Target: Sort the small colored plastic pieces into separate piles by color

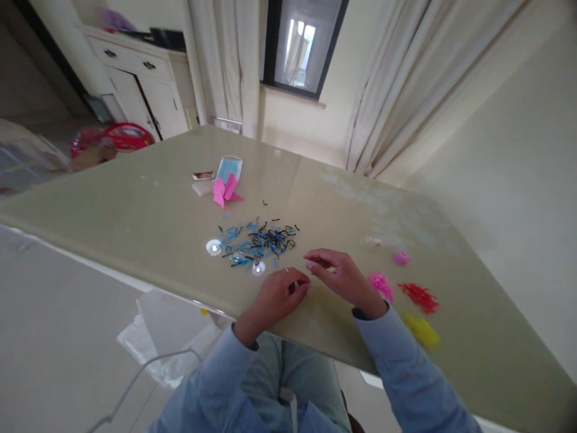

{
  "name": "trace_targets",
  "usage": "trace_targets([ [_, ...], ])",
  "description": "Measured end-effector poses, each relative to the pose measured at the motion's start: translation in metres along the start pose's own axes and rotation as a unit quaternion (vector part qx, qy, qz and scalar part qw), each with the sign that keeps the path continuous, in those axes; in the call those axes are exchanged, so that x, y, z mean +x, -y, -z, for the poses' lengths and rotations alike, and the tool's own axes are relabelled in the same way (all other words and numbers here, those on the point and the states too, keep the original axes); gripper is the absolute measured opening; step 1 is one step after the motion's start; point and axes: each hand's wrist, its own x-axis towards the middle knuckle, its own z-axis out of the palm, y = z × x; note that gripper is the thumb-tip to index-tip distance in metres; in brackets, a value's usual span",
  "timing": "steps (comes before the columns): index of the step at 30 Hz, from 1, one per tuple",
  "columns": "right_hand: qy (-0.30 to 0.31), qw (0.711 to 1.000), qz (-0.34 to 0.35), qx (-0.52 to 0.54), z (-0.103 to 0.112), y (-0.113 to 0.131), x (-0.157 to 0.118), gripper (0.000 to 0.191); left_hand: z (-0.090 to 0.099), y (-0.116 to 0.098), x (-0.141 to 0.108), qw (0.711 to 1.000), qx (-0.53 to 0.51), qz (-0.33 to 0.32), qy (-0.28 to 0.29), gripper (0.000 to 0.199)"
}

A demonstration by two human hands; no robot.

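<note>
A loose pile of short, thin black and blue strips is scattered on the table in front of me. Just at its near edge is my left hand, fingers curled and thumb pressed to them; whatever it may hold is too small to see. My right hand is a little to the right, with its fingers stretched out and a gap above the thumb. The fingertips of both hands point toward each other without touching. Right of my right wrist are a pink pile, a red pile of small strips and a yellow pile.
The pale glossy table holds a blue face mask, a pink folded piece, a small card and a round pink item. Beyond stand a white cabinet and curtains. Another person's hand is at the far left.
</note>
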Motion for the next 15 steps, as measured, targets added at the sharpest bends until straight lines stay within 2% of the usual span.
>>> trace_targets([
  [8, 0.012, 0.994, 0.025, -0.104, -0.035, -0.008, 0.047, 0.020, -0.003, 0.001, 0.002, 1.000, -0.010, -0.016, -0.016, 0.017],
  [15, 0.086, 0.974, 0.004, -0.211, -0.055, -0.006, 0.075, 0.012, -0.005, 0.003, 0.003, 0.999, 0.012, -0.032, -0.022, 0.017],
])
